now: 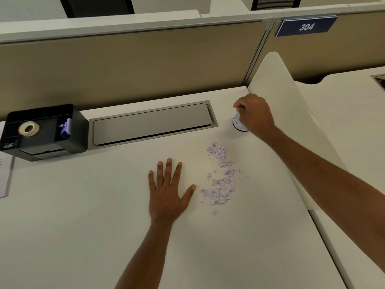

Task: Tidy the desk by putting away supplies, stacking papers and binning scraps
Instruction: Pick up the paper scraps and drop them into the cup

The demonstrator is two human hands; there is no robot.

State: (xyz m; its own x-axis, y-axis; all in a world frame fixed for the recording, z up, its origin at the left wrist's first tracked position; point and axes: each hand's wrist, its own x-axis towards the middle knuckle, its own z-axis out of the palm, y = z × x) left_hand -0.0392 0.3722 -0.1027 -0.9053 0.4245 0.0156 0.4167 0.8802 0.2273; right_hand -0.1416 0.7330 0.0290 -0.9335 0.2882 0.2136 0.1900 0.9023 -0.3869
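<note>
Spread flat on the desk (83, 215), fingers straight and holding nothing, the left hand (168, 190) lies just left of the torn paper scraps (220, 180). Far left, a black organiser (80, 132) holds a tape roll (28, 128), with papers (4, 178) at the desk edge. The scraps run in a loose band front to back, between the hands. Behind and right of them, the right hand (255, 115) grips the top of a small white cup (238, 124) close beside the white divider (277, 84). Bare desk separates cup and scraps, so it could probably be drawn to them.

The white desk (83, 226) is being lit softly and evenly from overhead; only faint shadows are being cast beneath the left hand (168, 195). Straight edges are being bowed by wide-angle distortion near the borders.
</note>
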